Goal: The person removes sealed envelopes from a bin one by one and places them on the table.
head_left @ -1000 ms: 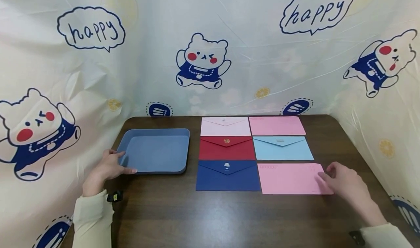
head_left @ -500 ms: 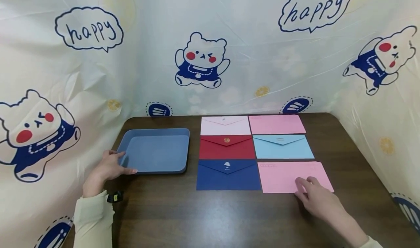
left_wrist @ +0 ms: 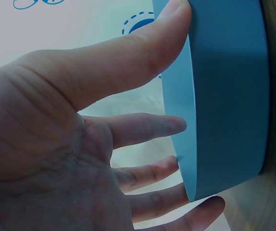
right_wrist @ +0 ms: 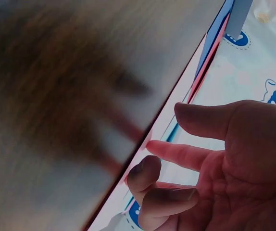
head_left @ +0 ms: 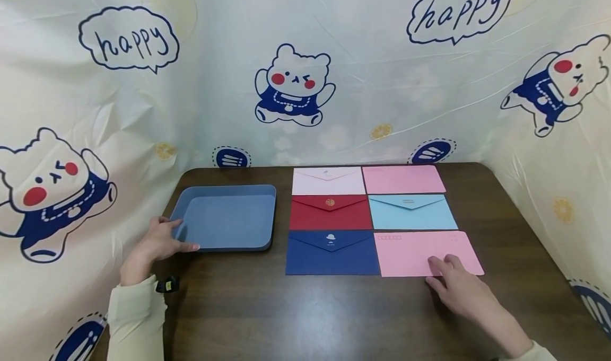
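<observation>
My left hand (head_left: pixel 159 239) is at the near left corner of a blue tray (head_left: pixel 224 218). In the left wrist view its thumb touches the tray wall (left_wrist: pixel 229 106), and the fingers reach out fairly straight along the side. My right hand (head_left: pixel 460 287) lies over the near edge of the front pink envelope (head_left: pixel 406 252). In the right wrist view the index finger (right_wrist: pixel 181 154) touches pink paper, the thumb stands off it, and the outer fingers are bent with nothing between them. Left of that envelope lies a dark blue one (head_left: pixel 331 255).
Behind are a red envelope (head_left: pixel 329 215), a light blue envelope (head_left: pixel 412 212), a pale pink envelope (head_left: pixel 326 182) and another pink envelope (head_left: pixel 403 179), in two columns. All lie flat on a dark wooden table (head_left: pixel 248 318). A printed curtain (head_left: pixel 372 85) borders the table's back and sides.
My right hand went left from the front pink envelope's right corner to its near edge. That envelope slid slightly toward the back, nearer the light blue one. The left hand stayed at the tray.
</observation>
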Demonstrator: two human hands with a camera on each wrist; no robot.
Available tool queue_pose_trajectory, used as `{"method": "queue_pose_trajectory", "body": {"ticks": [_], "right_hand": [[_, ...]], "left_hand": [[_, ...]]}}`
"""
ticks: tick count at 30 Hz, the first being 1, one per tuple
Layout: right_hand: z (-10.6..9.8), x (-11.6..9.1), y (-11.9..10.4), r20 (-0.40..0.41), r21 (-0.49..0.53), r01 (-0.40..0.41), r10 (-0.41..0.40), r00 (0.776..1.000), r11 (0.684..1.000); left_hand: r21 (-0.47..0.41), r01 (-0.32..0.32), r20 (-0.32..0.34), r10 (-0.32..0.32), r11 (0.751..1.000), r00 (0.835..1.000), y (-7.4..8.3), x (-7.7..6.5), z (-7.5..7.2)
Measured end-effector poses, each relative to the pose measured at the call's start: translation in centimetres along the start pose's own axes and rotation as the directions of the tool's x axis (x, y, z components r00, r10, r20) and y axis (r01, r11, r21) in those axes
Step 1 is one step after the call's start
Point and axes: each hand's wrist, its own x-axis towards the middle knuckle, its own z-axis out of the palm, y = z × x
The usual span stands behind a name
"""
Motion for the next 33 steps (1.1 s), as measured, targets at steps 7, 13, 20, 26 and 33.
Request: {"method": "queue_pose_trajectory", "body": {"ticks": [7,13,20,26,33], "right_hand": [[0.00,-0.01,0.09,0.015,0.013,-0.010,0.010,1.000,1.000],[0.04,-0.03,0.12,0.022,0.016,-0.016,0.016,1.000,1.000],[0.04,-0.19,0.20,0.033,0.017,-0.022,0.021,0.999,1.000],[0.23,-0.23,0.35,0.046,0.022,-0.031,0.030,0.998,0.999],[0.08,-0.40,0.27,0.037,0.034,-0.029,0.027,0.999,0.999]], "left_hand": [[0.007,0.001,0.000,-0.001,1.000,1.000,-0.05,0.00,0.09],[0.016,-0.013,-0.010,0.013,1.000,1.000,0.02,-0.03,0.11],[0.030,-0.018,-0.007,0.019,0.999,1.000,0.05,0.15,0.18],[0.030,-0.018,-0.001,0.018,0.999,1.000,0.20,0.09,0.24],[0.024,-0.034,0.001,0.034,0.999,0.999,0.24,-0.37,0.21]]}}
